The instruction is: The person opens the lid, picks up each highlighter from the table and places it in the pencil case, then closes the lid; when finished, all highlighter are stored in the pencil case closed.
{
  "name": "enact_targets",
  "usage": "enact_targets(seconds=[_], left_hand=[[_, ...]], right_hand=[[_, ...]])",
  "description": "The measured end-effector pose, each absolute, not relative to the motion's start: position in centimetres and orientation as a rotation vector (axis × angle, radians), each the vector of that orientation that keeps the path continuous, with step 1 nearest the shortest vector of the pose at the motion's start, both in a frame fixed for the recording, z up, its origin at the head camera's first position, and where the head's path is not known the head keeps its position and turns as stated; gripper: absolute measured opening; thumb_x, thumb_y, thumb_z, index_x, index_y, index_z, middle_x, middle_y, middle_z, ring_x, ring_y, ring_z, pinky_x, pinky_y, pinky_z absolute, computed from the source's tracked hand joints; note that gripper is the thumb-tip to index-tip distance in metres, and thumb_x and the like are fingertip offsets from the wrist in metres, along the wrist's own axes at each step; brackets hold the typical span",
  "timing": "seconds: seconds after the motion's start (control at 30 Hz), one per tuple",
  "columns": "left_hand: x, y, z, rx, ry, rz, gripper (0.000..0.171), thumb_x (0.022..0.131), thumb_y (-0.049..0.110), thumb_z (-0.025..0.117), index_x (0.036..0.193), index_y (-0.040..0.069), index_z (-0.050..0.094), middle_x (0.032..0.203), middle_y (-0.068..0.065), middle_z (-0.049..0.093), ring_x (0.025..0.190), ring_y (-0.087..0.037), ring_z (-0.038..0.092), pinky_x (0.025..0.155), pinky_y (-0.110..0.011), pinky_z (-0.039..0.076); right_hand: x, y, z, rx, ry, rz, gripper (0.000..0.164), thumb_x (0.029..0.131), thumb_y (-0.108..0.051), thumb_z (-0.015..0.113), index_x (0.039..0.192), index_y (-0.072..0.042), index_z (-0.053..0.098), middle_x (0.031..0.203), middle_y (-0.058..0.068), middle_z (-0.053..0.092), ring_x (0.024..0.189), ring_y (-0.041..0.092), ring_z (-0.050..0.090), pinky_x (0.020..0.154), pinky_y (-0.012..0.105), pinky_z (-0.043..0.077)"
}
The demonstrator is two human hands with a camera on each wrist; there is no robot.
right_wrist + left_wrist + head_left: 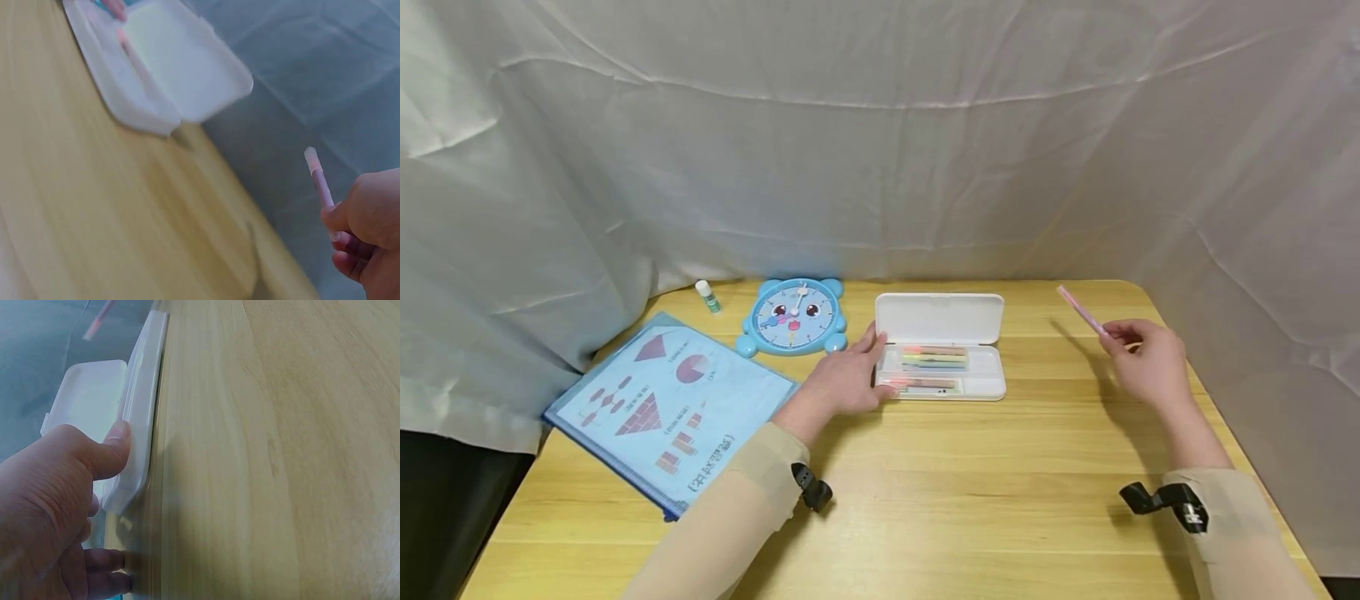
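A white pencil case (987, 385) lies on the table with its lid (940, 318) raised at the back. Inside it are several coloured pens (934, 358). My left hand (844, 379) holds the case by its left end, the thumb (115, 450) on the front rim and the fingers toward the back corner. Off to the right, above the table, my right hand (1150, 362) pinches a slim pink pen (1081, 310) between thumb and fingers. In the right wrist view the pen (322, 187) points up and away, its pale end free.
Left of the case stands a blue clock (793, 317) with a cartoon face. A small glue stick (707, 297) is behind a blue zip folder (670, 400) with printed shapes. Grey cloth (880, 150) hangs behind the wooden table (940, 500).
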State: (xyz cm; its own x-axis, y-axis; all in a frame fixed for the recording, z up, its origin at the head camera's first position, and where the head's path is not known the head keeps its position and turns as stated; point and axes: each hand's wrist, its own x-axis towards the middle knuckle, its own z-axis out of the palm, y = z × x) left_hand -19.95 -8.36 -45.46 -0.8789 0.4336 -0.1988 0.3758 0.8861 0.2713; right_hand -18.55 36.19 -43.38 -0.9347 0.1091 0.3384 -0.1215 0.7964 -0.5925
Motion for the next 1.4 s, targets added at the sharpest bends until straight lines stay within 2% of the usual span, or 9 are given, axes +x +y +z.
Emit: enact_targets(seconds=[0.2,0.37,0.47,0.67,0.83,1.23,1.4], left_hand=[[-20.0,-8.4,-45.6,0.604,2.802,0.315,0.099,0.098,0.063,0.063,0.171,0.014,0.015,0.176,-0.009,0.005,0.154,-0.032,0.034,0.115,-0.051,0.042],[-20.1,-8.3,-45.6,0.596,2.800,0.304,0.099,0.098,0.064,0.062,0.171,0.015,0.014,0.176,-0.008,0.004,0.154,-0.032,0.033,0.115,-0.050,0.042],[-20.0,-8.3,-45.6,0.607,2.807,0.301,0.099,0.099,0.062,0.062,0.171,0.014,0.015,0.177,-0.008,0.005,0.153,-0.032,0.035,0.114,-0.050,0.043],[-19.9,-8.4,-45.5,0.618,2.814,0.305,0.099,0.098,0.060,0.064,0.171,0.012,0.016,0.176,-0.009,0.006,0.151,-0.034,0.039,0.111,-0.051,0.046],[-19.9,-8.4,-45.5,0.607,2.813,0.301,0.099,0.099,0.061,0.064,0.171,0.013,0.015,0.177,-0.008,0.005,0.152,-0.034,0.038,0.111,-0.050,0.046],[-20.0,-8.4,-45.7,0.614,2.810,0.313,0.101,0.098,0.064,0.062,0.170,0.013,0.014,0.177,-0.008,0.003,0.152,-0.036,0.037,0.112,-0.050,0.045],[-20.1,-8.4,-45.8,0.624,2.815,0.299,0.101,0.098,0.064,0.062,0.170,0.012,0.015,0.177,-0.008,0.004,0.151,-0.035,0.039,0.110,-0.049,0.047]], right_hand=[[-18.3,33.3,-41.4,0.058,-2.580,1.001,0.023,0.101,-0.011,0.073,0.116,0.005,0.076,0.099,0.020,0.074,0.082,-0.003,0.056,0.069,0.011,0.043],[-18.2,30.9,-40.2,0.156,-2.528,1.055,0.019,0.099,-0.005,0.074,0.114,0.006,0.076,0.098,0.020,0.074,0.082,-0.004,0.058,0.071,0.010,0.045],[-18.1,29.5,-39.8,0.216,-2.513,1.069,0.017,0.098,-0.002,0.074,0.113,0.006,0.076,0.098,0.019,0.074,0.083,0.002,0.060,0.071,0.011,0.045],[-18.2,26.9,-39.8,0.352,-2.501,1.105,0.014,0.097,0.003,0.074,0.110,0.006,0.076,0.096,0.018,0.074,0.085,0.022,0.064,0.071,0.013,0.047],[-18.7,25.0,-40.6,0.463,-2.500,1.113,0.012,0.094,0.008,0.074,0.106,0.005,0.076,0.093,0.014,0.073,0.084,0.024,0.065,0.070,0.017,0.048],[-19.1,20.8,-43.7,0.686,-2.592,1.110,0.011,0.092,0.010,0.075,0.100,0.002,0.075,0.092,0.009,0.071,0.081,0.023,0.065,0.072,0.037,0.056],[-18.9,19.4,-45.0,0.767,-2.689,1.104,0.010,0.095,0.007,0.074,0.103,0.001,0.075,0.098,0.009,0.071,0.087,0.025,0.065,0.077,0.043,0.056]])
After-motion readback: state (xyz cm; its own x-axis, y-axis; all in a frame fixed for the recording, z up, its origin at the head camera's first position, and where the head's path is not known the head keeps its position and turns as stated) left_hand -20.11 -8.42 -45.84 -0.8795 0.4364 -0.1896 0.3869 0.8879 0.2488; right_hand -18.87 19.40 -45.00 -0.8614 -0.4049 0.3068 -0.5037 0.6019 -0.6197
